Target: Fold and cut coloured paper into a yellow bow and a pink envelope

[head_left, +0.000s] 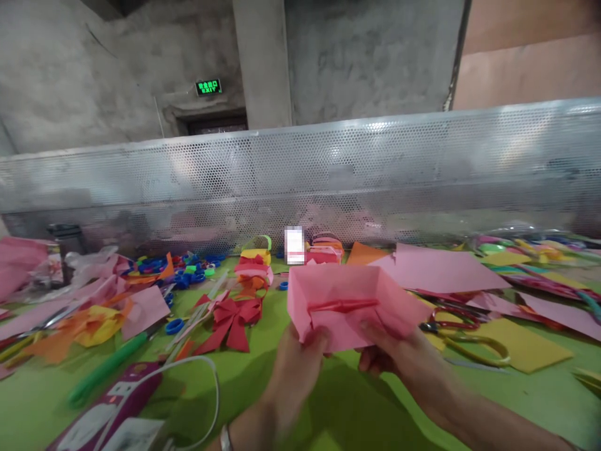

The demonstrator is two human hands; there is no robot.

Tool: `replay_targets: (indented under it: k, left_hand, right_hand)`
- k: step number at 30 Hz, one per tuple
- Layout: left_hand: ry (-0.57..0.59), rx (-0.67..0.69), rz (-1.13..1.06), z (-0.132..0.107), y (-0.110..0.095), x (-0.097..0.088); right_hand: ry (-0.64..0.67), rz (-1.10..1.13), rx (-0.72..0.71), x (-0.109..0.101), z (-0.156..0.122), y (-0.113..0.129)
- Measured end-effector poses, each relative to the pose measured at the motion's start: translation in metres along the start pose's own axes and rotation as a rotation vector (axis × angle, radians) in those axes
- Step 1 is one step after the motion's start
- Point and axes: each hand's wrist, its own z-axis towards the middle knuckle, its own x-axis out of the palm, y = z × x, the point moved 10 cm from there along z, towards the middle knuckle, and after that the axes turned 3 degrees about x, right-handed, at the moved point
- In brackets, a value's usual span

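A folded pink paper box [347,307] is held up over the green table [291,382] by both my hands. My left hand [298,363] pinches its lower left corner with the thumb on the front face. My right hand [394,351] grips the lower right side, fingers closed on the paper. A red strip lies across the opening of the pink box. The picture is smeared by motion.
Red paper bow [232,319], pink sheets [436,266], a yellow sheet [521,347] and scissors [462,332] lie around. Blue rings [188,272] and small paper baskets [256,260] sit farther back. A perforated metal screen [300,181] walls the table's far edge. A device with a white cable [122,401] is at lower left.
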Motion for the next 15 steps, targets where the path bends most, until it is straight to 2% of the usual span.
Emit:
replay_targets:
  k: [9,15]
  left_hand:
    - [-0.033,-0.042,-0.064,0.0,0.006,0.001]
    - [0.022,-0.015,-0.073,0.0,0.008,0.01]
  right_hand:
    - [0.052,-0.003,-0.047,0.009,-0.003,0.001]
    - [0.062,0.021,-0.014,0.009,-0.006,-0.003]
